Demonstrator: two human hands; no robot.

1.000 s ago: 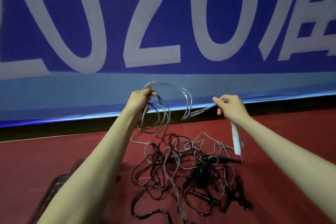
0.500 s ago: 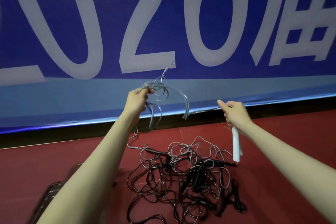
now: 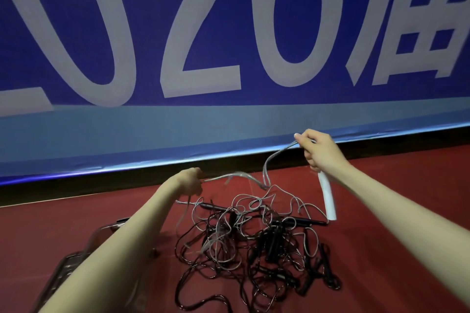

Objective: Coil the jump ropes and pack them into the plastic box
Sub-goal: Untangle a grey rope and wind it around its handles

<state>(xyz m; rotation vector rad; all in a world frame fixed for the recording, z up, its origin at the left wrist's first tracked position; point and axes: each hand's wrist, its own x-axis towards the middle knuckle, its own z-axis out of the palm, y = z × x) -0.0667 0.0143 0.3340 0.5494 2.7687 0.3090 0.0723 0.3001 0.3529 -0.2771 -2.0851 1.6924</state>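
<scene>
The jump ropes (image 3: 254, 244) lie in one tangled heap on the red floor (image 3: 381, 211), in front of us and between our two arms. Behind the heap a black strip runs along the foot of the wall, and above it hangs a large blue banner (image 3: 229, 33) with big pale figures and a lighter blue band at its lower edge.

The plastic box (image 3: 66, 269) stands on the floor at the lower left, beside the heap. Our left forearm covers most of it and the picture edge cuts it, so we see only a part of its clear rim and cannot tell what is inside. In the heap the cords cross so many times that we cannot count the ropes or follow any single one.

Most cords are thin and black, with black handles among them, and some grey cords lie on top. One grey rope (image 3: 269, 162) is lifted out of the heap. Our left hand (image 3: 189, 180) is closed around a few loose grey loops just above the floor; these loops are blurred. Our right hand (image 3: 319, 150) is higher and is closed on the same rope near its end, the fingers (image 3: 301, 138) pinching the cord. The white handle (image 3: 328, 198) hangs down from under this hand, and its lower end is near the heap.
</scene>
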